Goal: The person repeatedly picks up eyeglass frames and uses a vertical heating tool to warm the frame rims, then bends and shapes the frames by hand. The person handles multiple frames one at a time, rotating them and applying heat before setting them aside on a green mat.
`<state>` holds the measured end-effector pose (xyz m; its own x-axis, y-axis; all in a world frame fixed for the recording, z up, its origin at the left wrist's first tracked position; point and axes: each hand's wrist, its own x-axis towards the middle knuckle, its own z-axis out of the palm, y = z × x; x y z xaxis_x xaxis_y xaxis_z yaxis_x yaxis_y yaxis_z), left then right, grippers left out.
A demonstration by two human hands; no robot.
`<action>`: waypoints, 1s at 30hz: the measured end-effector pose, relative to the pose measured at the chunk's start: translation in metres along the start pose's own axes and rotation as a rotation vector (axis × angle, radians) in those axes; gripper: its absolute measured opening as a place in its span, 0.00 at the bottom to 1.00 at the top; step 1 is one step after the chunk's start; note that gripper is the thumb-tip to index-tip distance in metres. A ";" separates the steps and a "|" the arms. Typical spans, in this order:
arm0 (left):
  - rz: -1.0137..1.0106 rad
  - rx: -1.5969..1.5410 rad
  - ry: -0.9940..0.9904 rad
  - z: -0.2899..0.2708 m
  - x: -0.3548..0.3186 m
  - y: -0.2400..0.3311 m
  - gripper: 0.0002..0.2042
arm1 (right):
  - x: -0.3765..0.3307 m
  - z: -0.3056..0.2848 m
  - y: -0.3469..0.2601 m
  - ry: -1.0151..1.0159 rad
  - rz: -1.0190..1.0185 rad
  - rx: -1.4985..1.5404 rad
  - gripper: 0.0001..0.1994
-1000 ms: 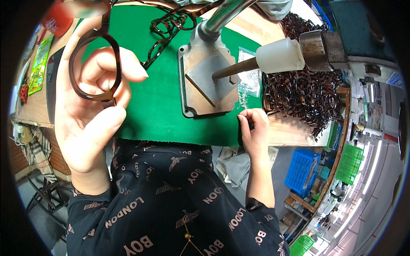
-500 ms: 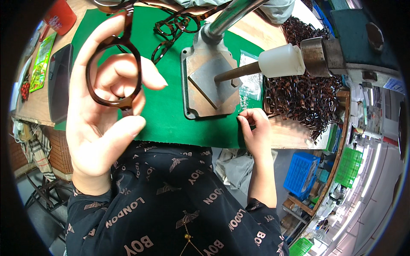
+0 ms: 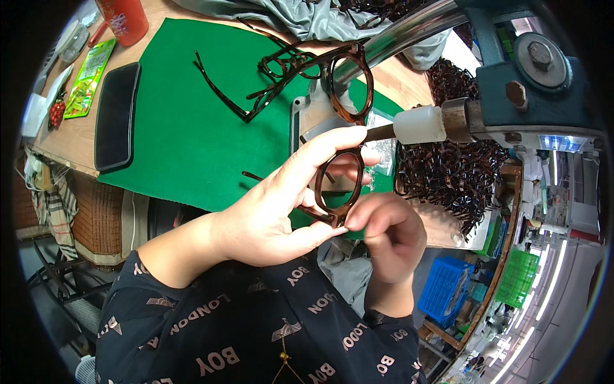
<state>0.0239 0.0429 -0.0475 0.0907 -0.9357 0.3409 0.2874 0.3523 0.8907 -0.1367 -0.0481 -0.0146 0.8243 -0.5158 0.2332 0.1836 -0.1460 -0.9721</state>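
My left hand (image 3: 281,205) holds a brown tortoiseshell eyeglass frame (image 3: 344,128) upright by its lower rim, fingers behind one lens opening. My right hand (image 3: 387,233) pinches the frame's lower corner near the hinge; whether something small sits between its fingertips I cannot tell. The frame hangs in front of a metal press with a white-tipped handle (image 3: 419,125). Beneath lies a green mat (image 3: 185,121).
More brown frames and loose temples (image 3: 268,70) lie on the mat. A heap of dark frames (image 3: 451,176) fills a box on the right. A black case (image 3: 116,115), a red cup (image 3: 125,19) and a green packet (image 3: 89,77) sit at left. Grey cloth (image 3: 307,16) lies behind.
My left hand carried the frame from the upper left to the centre. My right hand left the mat's edge and came up to grip the frame's lower corner.
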 end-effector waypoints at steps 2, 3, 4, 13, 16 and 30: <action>0.043 0.041 -0.016 0.000 0.000 0.001 0.43 | 0.008 0.005 0.000 -0.029 -0.137 -0.243 0.04; 0.064 0.062 -0.024 0.000 0.000 0.002 0.42 | 0.009 0.006 0.001 -0.024 -0.156 -0.282 0.04; -0.006 0.060 -0.007 0.002 -0.001 0.009 0.41 | 0.009 0.007 0.001 -0.017 -0.173 -0.322 0.04; -0.025 0.063 0.014 0.004 -0.001 0.011 0.40 | 0.009 0.007 0.003 0.017 -0.190 -0.374 0.04; -0.067 -0.013 0.040 0.005 -0.002 0.011 0.39 | 0.009 0.007 0.003 0.022 -0.162 -0.326 0.03; -0.076 -0.037 0.045 0.007 0.000 0.011 0.39 | 0.011 0.004 -0.001 0.013 -0.174 -0.353 0.03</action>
<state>0.0206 0.0466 -0.0356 0.1099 -0.9597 0.2585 0.3299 0.2805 0.9014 -0.1257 -0.0508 -0.0114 0.7899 -0.4684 0.3958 0.1225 -0.5119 -0.8503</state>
